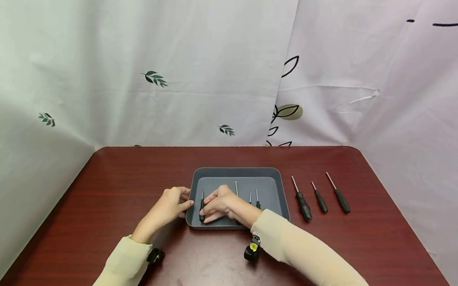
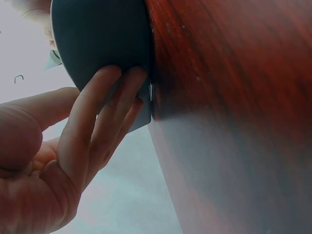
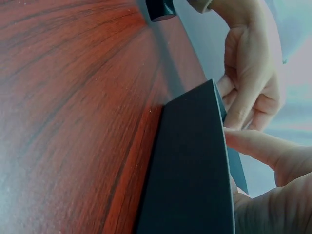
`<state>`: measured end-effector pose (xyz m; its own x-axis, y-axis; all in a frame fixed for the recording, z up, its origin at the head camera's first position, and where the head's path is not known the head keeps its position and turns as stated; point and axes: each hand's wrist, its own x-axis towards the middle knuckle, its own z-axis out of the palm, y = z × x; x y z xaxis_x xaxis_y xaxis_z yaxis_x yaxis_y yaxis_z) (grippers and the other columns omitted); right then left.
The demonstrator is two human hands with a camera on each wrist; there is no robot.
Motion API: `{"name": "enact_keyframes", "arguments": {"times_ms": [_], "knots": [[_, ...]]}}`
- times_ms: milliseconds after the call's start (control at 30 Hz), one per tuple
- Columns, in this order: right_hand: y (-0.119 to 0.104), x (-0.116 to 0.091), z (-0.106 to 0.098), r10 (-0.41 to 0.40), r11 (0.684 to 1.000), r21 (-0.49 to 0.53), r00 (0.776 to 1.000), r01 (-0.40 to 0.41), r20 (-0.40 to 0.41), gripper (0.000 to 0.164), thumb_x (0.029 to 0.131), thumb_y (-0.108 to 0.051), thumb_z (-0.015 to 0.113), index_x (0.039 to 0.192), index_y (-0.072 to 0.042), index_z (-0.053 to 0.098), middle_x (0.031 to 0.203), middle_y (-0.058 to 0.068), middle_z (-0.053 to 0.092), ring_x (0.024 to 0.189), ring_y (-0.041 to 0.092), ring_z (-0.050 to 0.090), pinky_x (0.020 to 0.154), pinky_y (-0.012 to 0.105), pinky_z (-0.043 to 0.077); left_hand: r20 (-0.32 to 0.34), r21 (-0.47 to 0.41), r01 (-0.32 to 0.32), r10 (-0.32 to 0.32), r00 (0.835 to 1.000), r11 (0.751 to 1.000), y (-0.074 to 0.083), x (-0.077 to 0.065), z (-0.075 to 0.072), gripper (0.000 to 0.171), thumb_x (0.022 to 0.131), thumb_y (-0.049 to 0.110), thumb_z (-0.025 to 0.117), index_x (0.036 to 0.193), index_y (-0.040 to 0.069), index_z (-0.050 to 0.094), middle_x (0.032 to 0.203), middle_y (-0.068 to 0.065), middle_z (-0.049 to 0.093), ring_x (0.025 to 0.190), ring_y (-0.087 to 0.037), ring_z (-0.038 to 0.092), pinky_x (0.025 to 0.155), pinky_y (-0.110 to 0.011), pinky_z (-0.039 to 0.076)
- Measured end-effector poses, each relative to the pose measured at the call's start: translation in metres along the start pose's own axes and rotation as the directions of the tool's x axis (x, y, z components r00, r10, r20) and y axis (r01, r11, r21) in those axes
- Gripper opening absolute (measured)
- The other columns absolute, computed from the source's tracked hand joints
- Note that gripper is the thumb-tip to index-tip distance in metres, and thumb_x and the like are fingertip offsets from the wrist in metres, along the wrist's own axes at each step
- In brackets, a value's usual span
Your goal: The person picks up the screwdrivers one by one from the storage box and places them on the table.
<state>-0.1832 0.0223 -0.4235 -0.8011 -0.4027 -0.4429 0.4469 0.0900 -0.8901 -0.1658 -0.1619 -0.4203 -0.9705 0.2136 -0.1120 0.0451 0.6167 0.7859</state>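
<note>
Pinching a blk-handled screwdriver (image 1: 201, 216) w/ my R hand (image 1: 220, 201), at the L end inside the gray rect. tray (image 1: 218, 179). My L hand (image 1: 172, 203) grips the tray's L wall, thumb at rim, fingers on outer side. 3 more drivers (image 1: 258, 204) in tray, partly behind my R arm (image 1: 309, 254); 3 slotted-apart screwdrivers (image 1: 319, 201) lie on the wood-grain tbl (image 1: 137, 166), R of tray.

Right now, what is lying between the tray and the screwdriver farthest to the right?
Between them on the table lie a larger screwdriver, nearer the tray, and a smaller screwdriver; the head view shows both.
</note>
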Motion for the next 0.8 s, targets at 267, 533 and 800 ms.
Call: {"name": "enact_keyframes", "arguments": {"times_ms": [267, 533, 800], "knots": [[-0.001, -0.006, -0.012, -0.016, 1.0, 0.0, 1.0, 0.016, 0.014, 0.037, 0.075, 0.025, 0.068, 0.111, 0.019, 0.058, 0.079, 0.025, 0.066, 0.074, 0.031, 0.071, 0.07, 0.042, 0.063, -0.003, -0.004, 0.0, 0.0, 1.0, 1.0, -0.001, -0.001, 0.001, 0.036, 0.093, -0.007, 0.066, 0.126, -0.016, 0.056, 0.106, -0.024, 0.068, 0.091, -0.03, 0.07, 0.061, -0.034, 0.063], [-0.004, -0.013, -0.025, -0.034, 0.999, -0.007, 0.998, 0.034, 0.043, 0.039, 0.076, 0.023, 0.067, 0.114, 0.019, 0.059, 0.079, 0.023, 0.067, 0.07, 0.027, 0.071, 0.07, 0.041, 0.063, -0.007, 0.001, 0.0, 0.0, 1.0, 1.0, -0.001, -0.001, 0.001, 0.036, 0.092, -0.006, 0.066, 0.125, -0.017, 0.056, 0.105, -0.025, 0.068, 0.092, -0.032, 0.07, 0.06, -0.033, 0.063], [-0.008, -0.022, -0.04, -0.042, 0.999, 0.009, 0.997, 0.042, 0.064, 0.038, 0.079, 0.022, 0.065, 0.117, 0.018, 0.059, 0.083, 0.022, 0.069, 0.073, 0.025, 0.071, 0.072, 0.044, 0.063, -0.006, 0.01, 0.005, -0.005, 1.0, 1.0, -0.001, -0.001, 0.001, 0.037, 0.093, -0.006, 0.066, 0.127, -0.016, 0.056, 0.107, -0.025, 0.067, 0.094, -0.032, 0.07, 0.06, -0.033, 0.063]]}}
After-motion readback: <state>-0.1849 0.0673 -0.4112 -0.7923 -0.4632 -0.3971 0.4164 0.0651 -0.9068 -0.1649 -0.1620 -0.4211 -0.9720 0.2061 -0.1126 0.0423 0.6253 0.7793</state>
